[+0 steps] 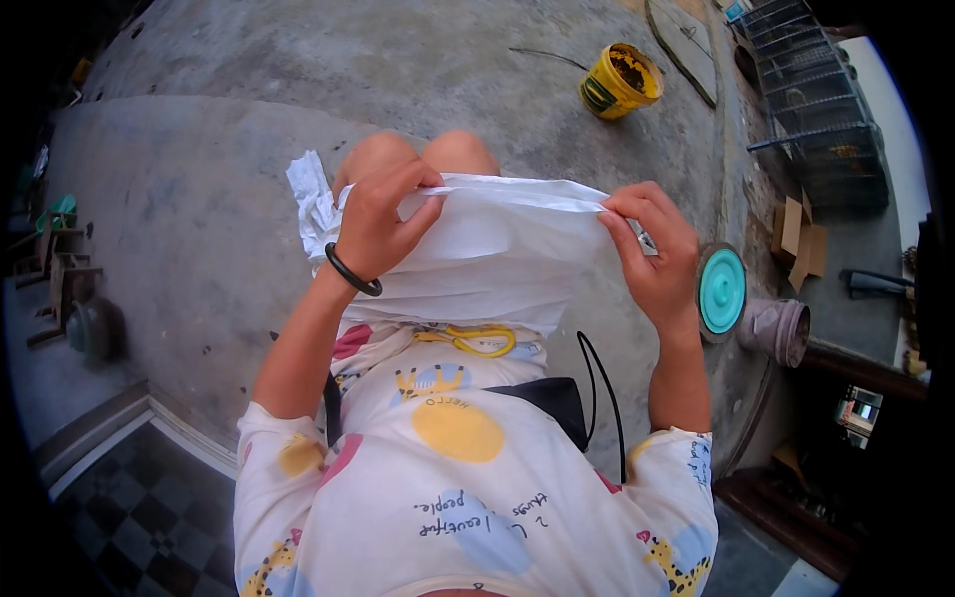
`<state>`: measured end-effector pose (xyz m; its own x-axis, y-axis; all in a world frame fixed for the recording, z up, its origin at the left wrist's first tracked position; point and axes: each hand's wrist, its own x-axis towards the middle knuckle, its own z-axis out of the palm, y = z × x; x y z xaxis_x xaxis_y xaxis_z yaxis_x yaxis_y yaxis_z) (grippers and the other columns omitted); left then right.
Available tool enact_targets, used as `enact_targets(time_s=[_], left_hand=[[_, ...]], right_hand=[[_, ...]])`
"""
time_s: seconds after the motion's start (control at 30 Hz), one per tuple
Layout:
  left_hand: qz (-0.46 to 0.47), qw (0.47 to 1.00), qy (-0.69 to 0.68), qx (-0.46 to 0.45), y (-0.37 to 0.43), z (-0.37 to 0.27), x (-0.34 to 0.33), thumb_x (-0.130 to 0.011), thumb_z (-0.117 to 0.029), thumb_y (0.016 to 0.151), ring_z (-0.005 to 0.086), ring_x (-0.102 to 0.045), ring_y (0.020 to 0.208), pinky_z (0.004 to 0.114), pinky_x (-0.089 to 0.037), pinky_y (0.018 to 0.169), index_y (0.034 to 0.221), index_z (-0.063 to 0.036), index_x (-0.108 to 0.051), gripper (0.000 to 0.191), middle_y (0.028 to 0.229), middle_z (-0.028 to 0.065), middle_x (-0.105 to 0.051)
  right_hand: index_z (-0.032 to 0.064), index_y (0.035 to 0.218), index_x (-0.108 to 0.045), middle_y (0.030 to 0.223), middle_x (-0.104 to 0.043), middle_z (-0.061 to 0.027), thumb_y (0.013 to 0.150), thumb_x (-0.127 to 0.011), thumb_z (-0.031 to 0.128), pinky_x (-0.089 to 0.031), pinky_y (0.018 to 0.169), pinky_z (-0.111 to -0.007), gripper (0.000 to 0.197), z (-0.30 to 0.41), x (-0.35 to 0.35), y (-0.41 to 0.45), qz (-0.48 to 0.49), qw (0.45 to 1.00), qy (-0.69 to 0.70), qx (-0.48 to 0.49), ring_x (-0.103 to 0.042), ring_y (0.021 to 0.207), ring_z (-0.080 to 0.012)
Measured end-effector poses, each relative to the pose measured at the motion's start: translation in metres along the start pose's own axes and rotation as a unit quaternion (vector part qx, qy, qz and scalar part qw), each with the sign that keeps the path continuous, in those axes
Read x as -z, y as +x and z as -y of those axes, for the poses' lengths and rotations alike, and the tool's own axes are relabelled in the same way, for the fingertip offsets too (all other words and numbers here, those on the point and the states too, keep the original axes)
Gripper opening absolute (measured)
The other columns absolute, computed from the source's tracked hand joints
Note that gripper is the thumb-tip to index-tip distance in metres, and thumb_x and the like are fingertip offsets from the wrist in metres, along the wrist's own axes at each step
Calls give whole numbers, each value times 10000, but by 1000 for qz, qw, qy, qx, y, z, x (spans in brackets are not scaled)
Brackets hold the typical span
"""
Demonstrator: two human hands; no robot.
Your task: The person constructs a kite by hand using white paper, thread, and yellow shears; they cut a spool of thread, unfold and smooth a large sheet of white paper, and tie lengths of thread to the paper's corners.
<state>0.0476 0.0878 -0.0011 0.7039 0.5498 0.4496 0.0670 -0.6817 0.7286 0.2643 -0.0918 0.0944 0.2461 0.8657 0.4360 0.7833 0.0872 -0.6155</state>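
A piece of thin white fabric is stretched between my two hands above my lap. My left hand, with a dark bangle at the wrist, pinches its upper edge between thumb and fingers. At the right end of that edge, my right hand pinches the folded border. A crumpled part of the white material hangs beside my left hand, over my knee. Yellow-handled scissors lie on my lap against the patterned shirt, their blades not clearly seen. Next to them is a black bag or pouch with a dark cord.
On the concrete floor ahead stands a yellow bucket with dark contents. To the right are a turquoise lid, a greyish-purple bucket, an open cardboard box and a wire cage. Wooden stools stand far left.
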Motion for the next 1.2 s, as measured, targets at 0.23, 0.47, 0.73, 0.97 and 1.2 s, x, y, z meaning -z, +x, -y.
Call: enact_targets(time_s=[0.23,0.47,0.73,0.97,1.2], left_hand=[[-32,998,-20,-59,6,-21,-3,-663,-19,759,274,-617,829,342,-479,725,819,-22,-605,84,867,98,-651],[45,997,-41,-51,-10,-21,-3,-674,-65,767,269,-610,839,355,-478,737,743,-30,-576,108,900,87,-652],[137,988,-50,-53,-23,-32,-11,-743,-135,745,275,-597,875,349,-460,753,778,-54,-597,170,908,88,-633],[119,990,-29,-72,-27,-52,-26,-756,-121,706,274,-576,853,357,-459,731,880,-81,-621,224,895,70,-593],[49,997,-52,-38,-36,-56,-38,-727,-47,664,259,-567,819,351,-458,687,867,-90,-614,237,857,70,-564]], right_hand=[[7,753,-603,724,-589,-104,794,-673,17,-447,543,-340,82,1,13,-1,88,990,-90,60,-578,620,-284],[16,737,-597,848,-599,-103,730,-726,95,-459,611,-363,151,11,22,-13,158,982,-82,64,-593,726,-279],[38,693,-570,830,-534,-95,706,-734,142,-451,674,-381,194,28,20,-34,251,953,-161,57,-557,780,-281],[51,749,-592,817,-538,-89,726,-716,111,-448,659,-380,139,24,10,-43,239,962,-129,40,-554,761,-281],[49,760,-591,827,-560,-95,709,-741,102,-450,657,-378,167,21,10,-45,198,974,-101,43,-564,761,-290]])
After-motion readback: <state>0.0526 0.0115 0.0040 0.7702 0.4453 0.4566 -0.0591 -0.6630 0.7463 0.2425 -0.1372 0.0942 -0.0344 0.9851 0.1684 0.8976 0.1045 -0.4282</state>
